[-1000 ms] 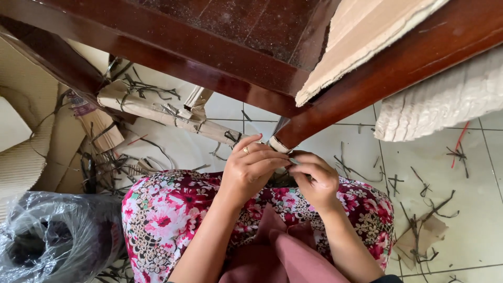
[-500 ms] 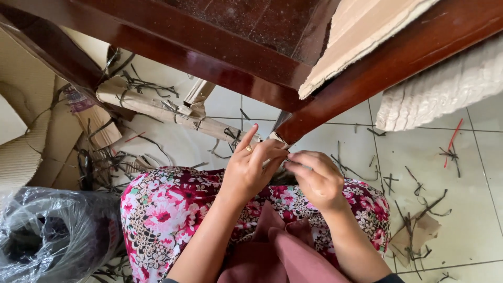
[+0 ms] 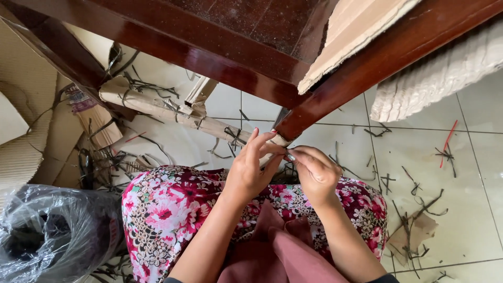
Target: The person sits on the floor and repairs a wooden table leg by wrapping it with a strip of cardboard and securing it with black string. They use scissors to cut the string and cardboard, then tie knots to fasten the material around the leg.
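floor: pale tiles [image 3: 471, 209] w/ dark scraps | left hand [image 3: 251, 170] + right hand [image 3: 314, 173] fingers pinching sm. item, unclear

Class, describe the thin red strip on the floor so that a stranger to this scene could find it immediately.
Start at the dark wooden table leg slanting across the top right, then drop to the pale floor tiles beneath the cream ribbed bundle. The red strip lies there, slanted; every other scrap nearby is dark.

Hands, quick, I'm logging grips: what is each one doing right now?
Left hand: fingers partly spread, fingertips meeting the right hand's at a small item; item unclear.
Right hand: fingers curled shut, pinching that small item.
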